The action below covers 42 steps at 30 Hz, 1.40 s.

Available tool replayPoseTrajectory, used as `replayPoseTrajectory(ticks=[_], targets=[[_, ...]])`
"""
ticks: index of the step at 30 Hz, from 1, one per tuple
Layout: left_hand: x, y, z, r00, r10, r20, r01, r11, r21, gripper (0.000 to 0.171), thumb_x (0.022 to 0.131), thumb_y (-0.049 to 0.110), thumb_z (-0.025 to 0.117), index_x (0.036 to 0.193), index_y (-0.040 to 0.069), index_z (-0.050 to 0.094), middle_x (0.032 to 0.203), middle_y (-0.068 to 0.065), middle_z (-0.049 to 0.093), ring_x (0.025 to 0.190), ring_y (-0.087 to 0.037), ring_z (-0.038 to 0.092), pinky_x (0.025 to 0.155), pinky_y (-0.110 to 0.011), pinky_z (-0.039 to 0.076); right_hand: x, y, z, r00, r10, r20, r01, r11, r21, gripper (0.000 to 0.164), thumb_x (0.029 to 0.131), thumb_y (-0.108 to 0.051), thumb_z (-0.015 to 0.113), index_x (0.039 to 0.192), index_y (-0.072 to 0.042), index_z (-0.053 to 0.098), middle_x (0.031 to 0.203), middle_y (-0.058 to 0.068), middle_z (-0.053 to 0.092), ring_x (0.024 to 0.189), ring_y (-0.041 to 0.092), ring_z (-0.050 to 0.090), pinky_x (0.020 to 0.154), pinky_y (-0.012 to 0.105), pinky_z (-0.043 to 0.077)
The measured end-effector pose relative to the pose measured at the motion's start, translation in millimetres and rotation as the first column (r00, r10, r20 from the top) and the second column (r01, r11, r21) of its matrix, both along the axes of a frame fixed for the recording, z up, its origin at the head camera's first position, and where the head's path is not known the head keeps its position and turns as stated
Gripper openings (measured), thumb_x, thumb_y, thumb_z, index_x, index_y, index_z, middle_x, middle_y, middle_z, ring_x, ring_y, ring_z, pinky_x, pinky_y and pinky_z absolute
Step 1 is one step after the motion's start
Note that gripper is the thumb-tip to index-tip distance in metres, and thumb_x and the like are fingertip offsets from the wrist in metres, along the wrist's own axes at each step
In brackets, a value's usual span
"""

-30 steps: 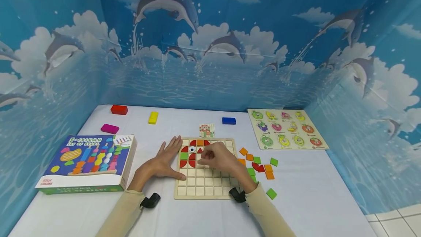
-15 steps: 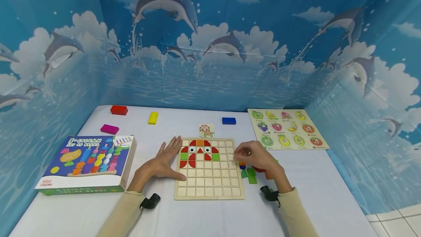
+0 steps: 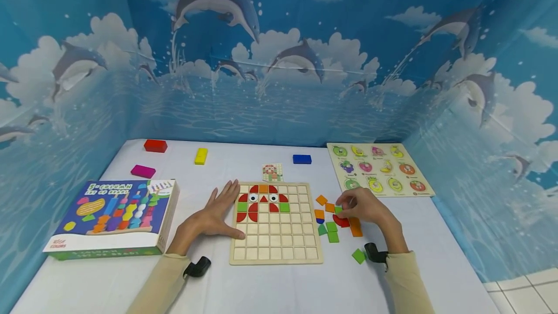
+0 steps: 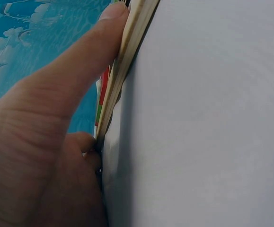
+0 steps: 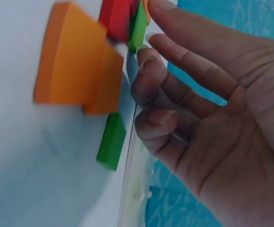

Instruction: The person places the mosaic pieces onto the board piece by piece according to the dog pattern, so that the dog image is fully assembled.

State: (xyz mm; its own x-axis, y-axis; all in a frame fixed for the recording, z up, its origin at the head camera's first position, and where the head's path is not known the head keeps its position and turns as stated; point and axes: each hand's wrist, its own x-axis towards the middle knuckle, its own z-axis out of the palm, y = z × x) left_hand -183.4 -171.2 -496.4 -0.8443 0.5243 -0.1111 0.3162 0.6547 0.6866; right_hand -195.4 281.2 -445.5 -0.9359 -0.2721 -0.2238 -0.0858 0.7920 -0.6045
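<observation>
My left hand (image 3: 215, 214) rests with spread fingers on the left edge of a wooden grid board (image 3: 276, 241). In the left wrist view, the thumb (image 4: 87, 61) lies along the board's rim. Red, green and orange tiles and two eye tiles (image 3: 273, 198) form a pattern in the board's upper left. Right of the board, my right hand (image 3: 364, 206) is over loose tiles, thumb and forefinger apart around a green square tile (image 3: 338, 210). In the right wrist view, that green tile (image 5: 137, 28) lies just past the fingertips, beside a red piece (image 5: 118, 19) and orange tiles (image 5: 73, 56).
A small pattern card (image 3: 272, 172) lies behind the board. Blue (image 3: 302, 159), yellow (image 3: 201, 156), red (image 3: 155, 146) and magenta (image 3: 143, 171) blocks sit farther back. A bead-set box (image 3: 111, 217) stands left, a fruit puzzle board (image 3: 379, 168) back right. One green tile (image 3: 359, 256) lies apart.
My right hand has moved right, from above the board's pattern to the loose tiles, uncovering the second eye and a green tile on the board. The left hand stays in place.
</observation>
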Motion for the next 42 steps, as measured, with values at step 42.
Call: replayPoseTrajectory(ticks=[42], targets=[[-4.8, -1.3, -16.2, 0.999, 0.017, -0.03, -0.019, 0.998, -0.061, 0.149, 0.069, 0.066, 0.094, 0.174, 0.009, 0.004, 0.182, -0.007, -0.004, 0.168, -0.028, -0.01, 0.134, -0.055, -0.01, -5.0, 10.2, -14.7, 0.999, -0.04, 0.023, 0.041, 0.998, -0.039, 0.021, 0.088, -0.011, 0.091, 0.1, -0.006, 0.075, 0.076, 0.004, 0.06, 0.075, 0.021, 0.057, 0.067, 0.027, 0.049]])
